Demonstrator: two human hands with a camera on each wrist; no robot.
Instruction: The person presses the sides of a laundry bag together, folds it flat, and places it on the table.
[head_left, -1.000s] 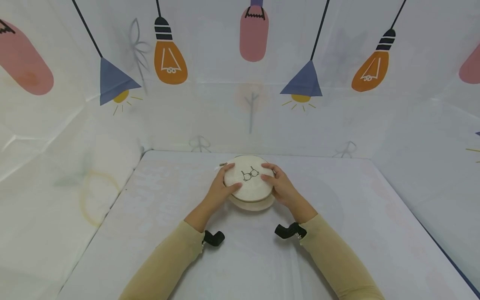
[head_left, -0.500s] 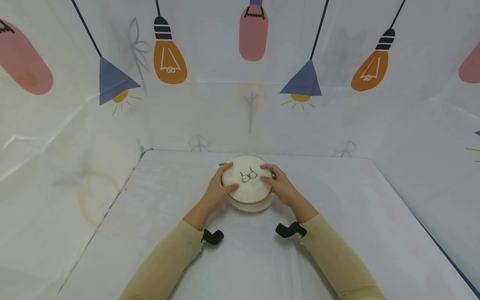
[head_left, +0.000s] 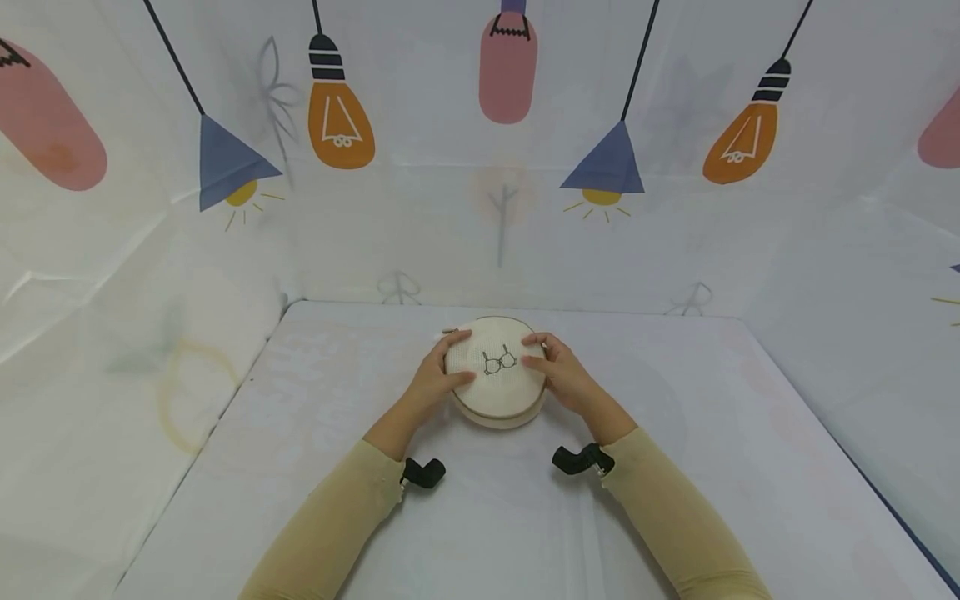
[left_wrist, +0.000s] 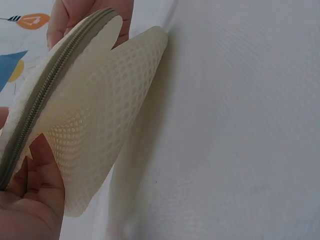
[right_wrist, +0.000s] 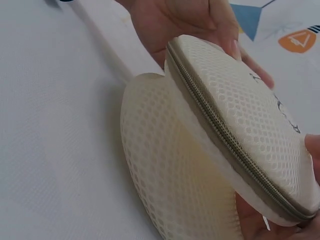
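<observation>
A round cream mesh case (head_left: 495, 375) with a zip round its edge and a small black glasses drawing on top sits at the middle of the white table (head_left: 675, 467). My left hand (head_left: 433, 379) grips its left side, thumb on the top face. Opposite it, my right hand (head_left: 561, 375) grips the right side the same way. In the left wrist view the case (left_wrist: 85, 125) stands on edge off the cloth, its two halves parted, with my left hand (left_wrist: 30, 205) beneath. The right wrist view shows the case (right_wrist: 240, 130) gaping along the zip, held at its far side by the left hand (right_wrist: 185, 20).
White cloth covers the table, and printed walls with lamp and bulb pictures (head_left: 341, 125) stand close at the back and both sides. A small black wrist-camera mount (head_left: 423, 473) sits at each cuff. Bare cloth lies left, right and in front of the case.
The case has sunk slightly toward the table and its top half has closed down nearer the lower half, so less of the lower flap shows. Both hands have kept their hold.
</observation>
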